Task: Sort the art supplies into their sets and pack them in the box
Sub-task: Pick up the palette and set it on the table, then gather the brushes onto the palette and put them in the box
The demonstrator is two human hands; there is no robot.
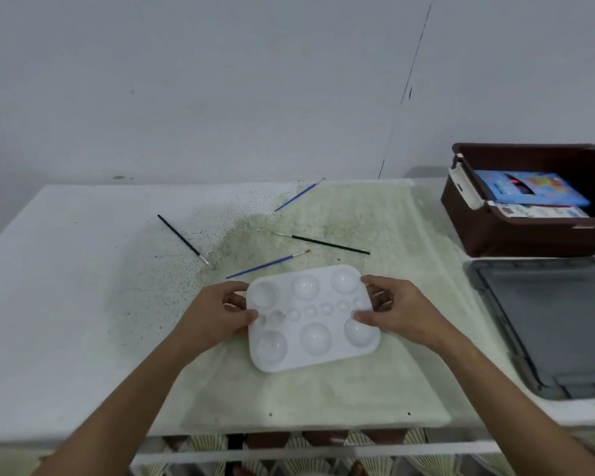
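A white table (66, 286) with a pale green, speckled mat (323, 389) fills the view. At three o'clock lies a flat grey plastic lid (557, 324); at two o'clock stands a dark brown plastic box (495, 231) holding a blue carton (529, 188) stacked on a white one (536, 211). At centre, a white rectangular plastic paint palette (311, 317) with round wells is held above the mat: the left hand (217, 314) grips its nine o'clock edge and the right hand (397, 312) its three o'clock edge, thumbs on top, fingers curled beneath. Toward twelve o'clock lie four thin paintbrushes, apart from one another: a black one (182, 239) at ten, a blue one (298, 195) farthest, a dark green one (327, 243), and a blue one (265, 264) just beside the palette.
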